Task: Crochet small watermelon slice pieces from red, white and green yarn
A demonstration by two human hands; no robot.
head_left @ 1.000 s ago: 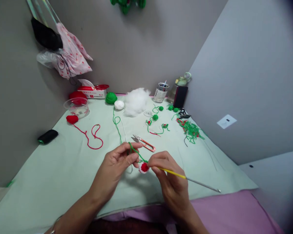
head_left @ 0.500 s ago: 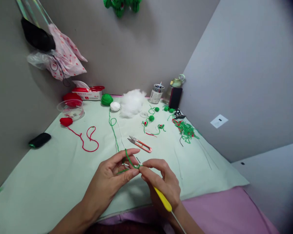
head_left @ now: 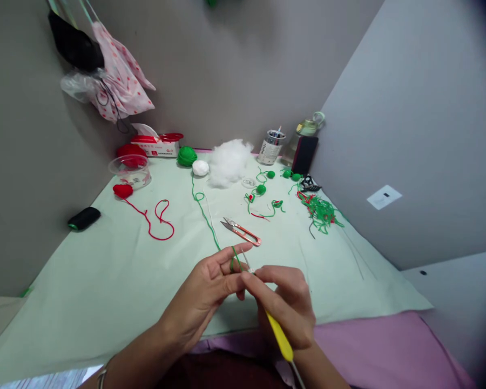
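My left hand [head_left: 210, 286] is closed, its thumb pinching at a small piece of crochet work [head_left: 251, 270], mostly hidden, with a whitish bit showing. Green yarn [head_left: 237, 259] runs over its raised forefinger. My right hand [head_left: 289, 297] grips a crochet hook with a yellow handle [head_left: 281, 340], and its fingertips meet the left thumb at the work. The thin metal tip of the hook pokes up beyond the fingers. Just past the hands lie orange thread snips [head_left: 247, 234]. The green yarn leads back toward a green ball [head_left: 187, 156], beside a white ball [head_left: 200, 168].
White stuffing [head_left: 229, 165] sits at the back. Small green crocheted pieces [head_left: 261, 189] and a heap of yarn scraps [head_left: 322, 212] lie right. A can [head_left: 271, 148], bottle [head_left: 308, 128] and phone [head_left: 305, 155] stand behind. Left are red yarn [head_left: 123, 190], a plastic tub [head_left: 135, 175] and a black roll [head_left: 84, 218].
The view has shifted, so the table things appear farther right and slightly higher. My hands have moved right together, and more of the hook's tip shows above the fingers.
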